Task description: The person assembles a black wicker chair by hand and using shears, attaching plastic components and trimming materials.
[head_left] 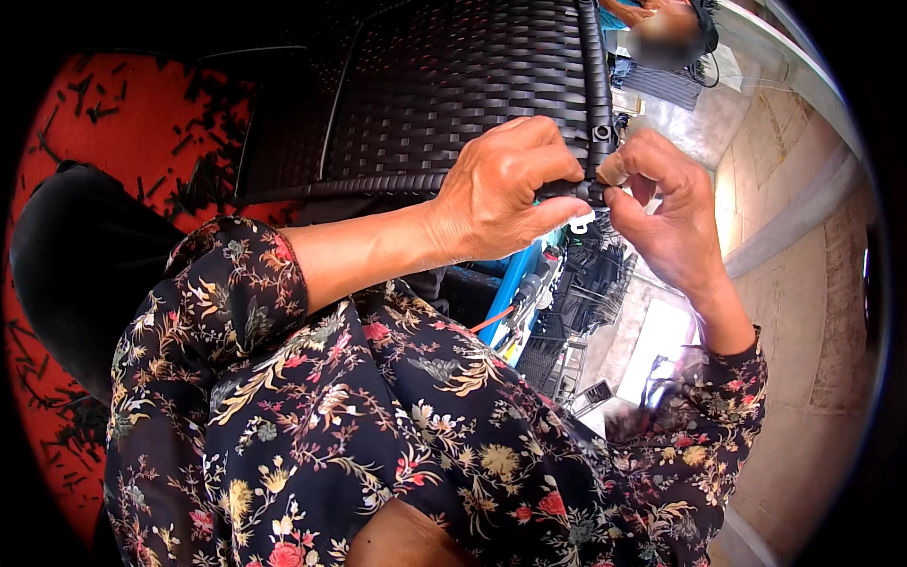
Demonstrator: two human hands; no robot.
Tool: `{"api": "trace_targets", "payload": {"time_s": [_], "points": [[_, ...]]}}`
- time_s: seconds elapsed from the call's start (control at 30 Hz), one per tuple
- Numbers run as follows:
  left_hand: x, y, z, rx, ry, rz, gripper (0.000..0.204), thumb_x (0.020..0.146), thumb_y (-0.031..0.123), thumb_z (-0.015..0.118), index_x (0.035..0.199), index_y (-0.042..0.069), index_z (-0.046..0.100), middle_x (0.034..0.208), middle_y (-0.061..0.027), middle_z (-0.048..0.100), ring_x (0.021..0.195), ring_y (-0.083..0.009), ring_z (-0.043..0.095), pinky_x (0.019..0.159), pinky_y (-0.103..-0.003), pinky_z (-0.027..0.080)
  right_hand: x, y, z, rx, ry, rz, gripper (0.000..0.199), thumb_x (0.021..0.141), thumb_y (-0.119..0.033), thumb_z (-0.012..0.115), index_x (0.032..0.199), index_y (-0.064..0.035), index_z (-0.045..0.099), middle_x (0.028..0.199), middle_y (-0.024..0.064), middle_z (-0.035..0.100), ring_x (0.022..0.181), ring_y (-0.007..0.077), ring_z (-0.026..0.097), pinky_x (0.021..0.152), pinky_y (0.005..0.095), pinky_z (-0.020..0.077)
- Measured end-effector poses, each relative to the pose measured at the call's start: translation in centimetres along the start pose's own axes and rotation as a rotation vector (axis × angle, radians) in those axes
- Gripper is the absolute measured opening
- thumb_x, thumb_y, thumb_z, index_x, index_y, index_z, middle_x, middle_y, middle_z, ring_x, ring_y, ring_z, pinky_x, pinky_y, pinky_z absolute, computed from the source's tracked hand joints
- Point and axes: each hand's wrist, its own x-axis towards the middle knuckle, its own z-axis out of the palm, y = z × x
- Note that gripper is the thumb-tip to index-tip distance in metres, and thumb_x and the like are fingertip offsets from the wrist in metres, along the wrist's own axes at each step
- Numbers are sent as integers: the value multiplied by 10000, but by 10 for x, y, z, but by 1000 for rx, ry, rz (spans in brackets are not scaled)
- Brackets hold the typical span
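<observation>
A black woven wicker panel [453, 85] is in front of me, its edges wrapped in black strip. At its near right corner my left hand [515, 184] grips the wrapped edge [592, 189] between thumb and bent fingers. My right hand [666, 208] closes from the other side, thumb and forefinger pinched together against the same corner. A tan wrap [612, 169] covers one of its fingers. What the right fingertips pinch is too small to make out. Just above both hands, a round dark fitting [601, 133] shows on the panel's side rail.
Below the corner are a blue bar [508, 293] and a heap of black strips [595, 283]. Black offcuts [203, 142] litter a red surface at left. Another person [661, 33] works at the far right, beside a dark woven piece [661, 83].
</observation>
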Motion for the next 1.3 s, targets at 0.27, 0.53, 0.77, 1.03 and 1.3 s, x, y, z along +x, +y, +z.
{"api": "trace_targets", "payload": {"time_s": [0.27,0.53,0.77,1.03,1.3], "points": [[0,-2,1,-2,-1,-13,227,638,58,734,806,-6,596,734,-85,515,672,-200,520,574,-292,419,3,8,0,-60,-16,-161,172,647,47,565,789,-38,610,671,38,491,533,113,451,482,237,359],[-1,0,0,1,-19,-51,228,636,70,741,805,-2,605,738,-82,521,677,-192,529,580,-286,426,2,12,-8,71,-89,-42,153,676,52,591,805,-27,611,714,18,523,556,76,473,492,210,378],[-2,-1,0,3,-18,-39,228,634,72,744,801,1,606,746,-83,527,685,-191,536,587,-282,432,5,13,-12,59,-140,-75,137,674,48,595,793,-19,605,703,24,530,563,78,488,493,219,385],[-5,0,0,-12,-28,-40,230,630,58,740,799,-8,599,749,-94,531,685,-198,540,588,-282,432,6,12,-9,29,-185,-123,113,685,42,570,777,-12,607,681,34,515,569,91,486,501,224,379],[2,3,0,-1,-32,-26,225,625,29,725,804,-17,597,756,-105,542,695,-209,548,595,-286,434,-5,21,-11,303,-82,17,89,715,41,579,797,10,597,739,1,522,595,45,474,507,190,359]]}}
